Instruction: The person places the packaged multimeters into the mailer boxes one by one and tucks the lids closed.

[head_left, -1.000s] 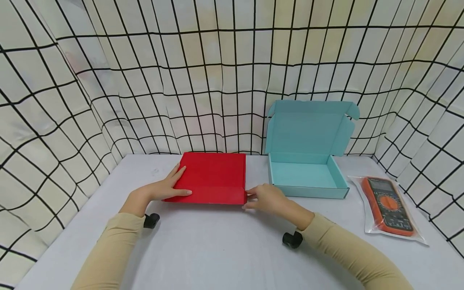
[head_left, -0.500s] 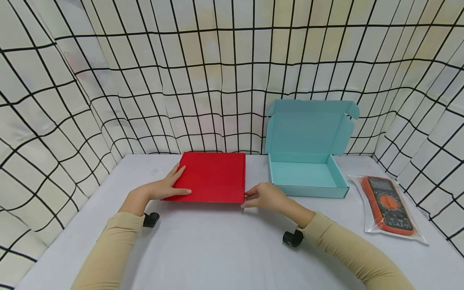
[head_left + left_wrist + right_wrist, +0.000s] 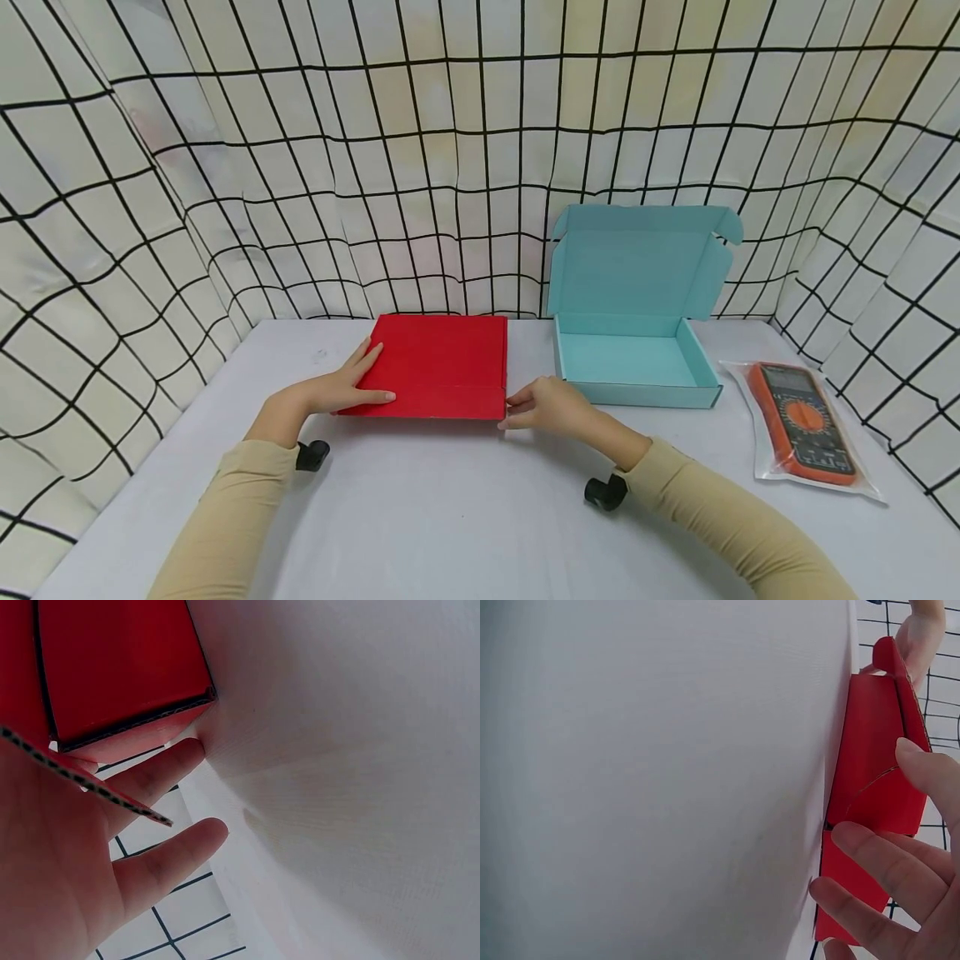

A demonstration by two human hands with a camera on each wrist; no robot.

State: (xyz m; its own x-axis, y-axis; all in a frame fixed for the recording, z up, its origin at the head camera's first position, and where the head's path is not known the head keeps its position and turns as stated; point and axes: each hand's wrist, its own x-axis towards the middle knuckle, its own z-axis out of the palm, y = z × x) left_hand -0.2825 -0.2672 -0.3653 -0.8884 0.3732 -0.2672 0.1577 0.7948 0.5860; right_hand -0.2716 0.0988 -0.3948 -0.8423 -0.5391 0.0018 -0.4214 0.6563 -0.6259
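Note:
A red cardboard box (image 3: 435,358) lies near the back of the table, its lid lowered over it. My left hand (image 3: 337,392) rests on the box's left side with fingers spread and thumb on the lid. In the left wrist view, two straight fingers show beyond a thin red flap (image 3: 90,782) and the box's end wall. My right hand (image 3: 551,408) is at the front right corner. In the right wrist view, one fingertip touches a curved red tab (image 3: 885,799), and extended fingers lie along the corner and side wall. A narrow gap shows under the lid's edge.
An open light-blue box (image 3: 630,354) stands right of the red one, lid upright. A red and black multimeter (image 3: 806,425) in a clear bag lies at the far right. Black-lined white cloth walls (image 3: 465,167) enclose the white table (image 3: 450,517).
The front edge of the red lid has dropped very slightly. My right fingers have shifted a little up at the corner, and my left hand stays in place.

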